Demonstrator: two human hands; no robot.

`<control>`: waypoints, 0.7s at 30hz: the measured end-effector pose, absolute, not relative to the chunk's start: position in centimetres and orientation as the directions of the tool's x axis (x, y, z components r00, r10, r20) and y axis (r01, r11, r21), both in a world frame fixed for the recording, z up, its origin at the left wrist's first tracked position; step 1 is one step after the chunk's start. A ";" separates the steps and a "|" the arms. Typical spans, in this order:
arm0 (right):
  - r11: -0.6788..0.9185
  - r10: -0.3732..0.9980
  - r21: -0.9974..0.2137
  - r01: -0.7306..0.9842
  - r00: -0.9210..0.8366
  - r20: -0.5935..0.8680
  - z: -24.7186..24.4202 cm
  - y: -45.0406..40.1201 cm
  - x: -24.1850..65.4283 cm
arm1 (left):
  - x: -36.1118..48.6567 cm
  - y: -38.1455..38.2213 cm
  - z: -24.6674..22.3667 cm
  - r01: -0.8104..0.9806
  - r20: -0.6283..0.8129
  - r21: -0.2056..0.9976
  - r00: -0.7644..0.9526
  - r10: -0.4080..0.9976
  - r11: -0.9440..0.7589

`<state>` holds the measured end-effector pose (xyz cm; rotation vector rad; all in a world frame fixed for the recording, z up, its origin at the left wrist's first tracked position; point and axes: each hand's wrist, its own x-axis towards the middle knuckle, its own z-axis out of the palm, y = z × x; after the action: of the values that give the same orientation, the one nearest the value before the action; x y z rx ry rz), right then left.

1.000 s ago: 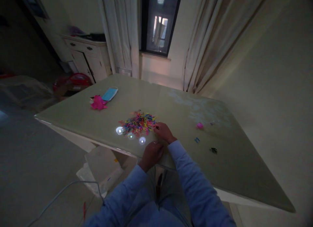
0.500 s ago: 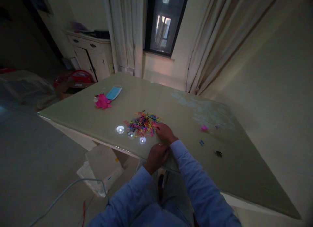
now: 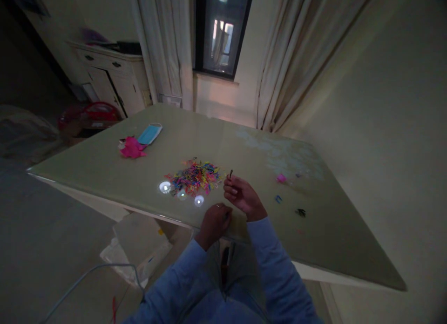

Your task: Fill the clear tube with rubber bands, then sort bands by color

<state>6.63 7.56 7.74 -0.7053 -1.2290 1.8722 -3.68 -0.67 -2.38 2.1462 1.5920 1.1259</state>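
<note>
Right grip: the right hand (image 3: 242,197) pinches a small dark looped piece (image 3: 231,173) between thumb and fingertips, its upper end standing clear of them.
Left grip: the left hand (image 3: 213,220) is curled near the tabletop (image 3: 335,231) edge, nearer the body than the right grip and to its left; whether it holds anything, I cannot tell.
Multicoloured pile (image 3: 195,178): just left of the right grip, apart from the held piece.
Step in hand: seemingly singling out one piece from the many.
Next move calls for: in my judgement, a light, steady pinch and clearance from the pile, as so thin a piece could easily slip.
Right of the right grip: a pink piece (image 3: 281,178), blue pieces (image 3: 278,199) and, nearer the body, black pieces (image 3: 301,212), each well apart from the others.
Far left of the right grip: a crumpled pink item (image 3: 132,148) beside a blue face mask (image 3: 149,134).
Brands, labels, writing: none legible.
</note>
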 end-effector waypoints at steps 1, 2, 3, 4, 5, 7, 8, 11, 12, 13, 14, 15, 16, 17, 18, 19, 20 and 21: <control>-0.356 0.806 -0.828 -0.433 -0.591 -0.038 8.4 6.6 7.2 | -3.7 -0.7 -2.5 0.703 0.436 0.601 0.109 0.893 -0.380; -0.448 0.780 -0.733 -0.512 -0.625 -0.040 9.0 5.7 7.7 | -3.8 -0.7 -2.5 0.698 0.437 0.606 0.110 0.893 -0.383; -0.507 0.761 -0.663 -0.551 -0.647 -0.043 9.4 5.0 8.1 | -3.8 -0.7 -2.4 0.692 0.437 0.610 0.113 0.892 -0.386; -0.542 0.750 -0.618 -0.570 -0.660 -0.048 9.7 4.5 8.5 | -3.9 -0.7 -2.3 0.689 0.436 0.612 0.116 0.893 -0.388; -0.560 0.744 -0.590 -0.581 -0.666 -0.052 9.9 4.0 8.9 | -3.9 -0.8 -2.2 0.689 0.434 0.612 0.116 0.893 -0.388; -0.570 0.746 -0.567 -0.595 -0.663 -0.053 10.0 3.6 9.5 | -4.1 -0.8 -1.8 0.702 0.431 0.604 0.112 0.895 -0.379; -0.567 0.749 -0.564 -0.600 -0.660 -0.051 10.0 3.4 9.9 | -4.1 -0.9 -1.6 0.709 0.431 0.598 0.109 0.896 -0.374; -0.545 0.762 -0.584 -0.602 -0.646 -0.045 10.0 3.1 10.9 | -4.2 -0.9 -1.4 0.716 0.436 0.588 0.111 0.893 -0.376; -0.529 0.770 -0.603 -0.597 -0.637 -0.045 9.9 2.9 11.3 | -4.2 -0.8 -1.5 0.716 0.442 0.586 0.111 0.890 -0.380; -0.508 0.780 -0.629 -0.588 -0.624 -0.047 9.8 2.8 11.8 | -4.3 -0.8 -1.6 0.716 0.451 0.583 0.109 0.886 -0.384; -0.478 0.796 -0.665 -0.574 -0.603 -0.052 9.7 2.6 12.4 | -4.3 -0.7 -1.8 0.718 0.460 0.577 0.106 0.881 -0.388; -0.439 0.818 -0.709 -0.552 -0.573 -0.061 9.4 2.6 13.1 | -4.4 -0.7 -2.0 0.720 0.472 0.571 0.104 0.875 -0.394; -0.389 0.846 -0.761 -0.518 -0.528 -0.073 9.0 2.6 14.1 | -4.4 -0.6 -2.2 0.720 0.484 0.566 0.104 0.869 -0.402; -0.329 0.881 -0.823 -0.464 -0.464 -0.090 8.4 2.7 15.3 | -4.5 -0.6 -2.5 0.719 0.495 0.561 0.107 0.863 -0.410; -0.260 0.920 -0.887 -0.381 -0.376 -0.108 7.7 2.9 16.8 | -4.6 -0.5 -2.7 0.716 0.503 0.559 0.108 0.857 -0.418; -0.189 0.958 -0.948 -0.258 -0.261 -0.120 6.9 3.1 18.5 | -4.7 -0.4 -2.9 0.712 0.508 0.561 0.107 0.855 -0.422; -0.129 0.987 -0.989 -0.077 -0.106 -0.120 6.0 3.4 20.5 | -4.8 -0.4 -3.1 0.709 0.510 0.563 0.105 0.854 -0.424; -0.101 0.993 -0.982 0.157 0.075 -0.090 5.2 3.6 22.5 | -4.9 -0.4 -3.2 0.707 0.510 0.567 0.102 0.854 -0.423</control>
<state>22.50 3.61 5.18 -1.4311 -1.2288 1.1481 -4.87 -0.36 -3.19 2.1919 1.5750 1.2205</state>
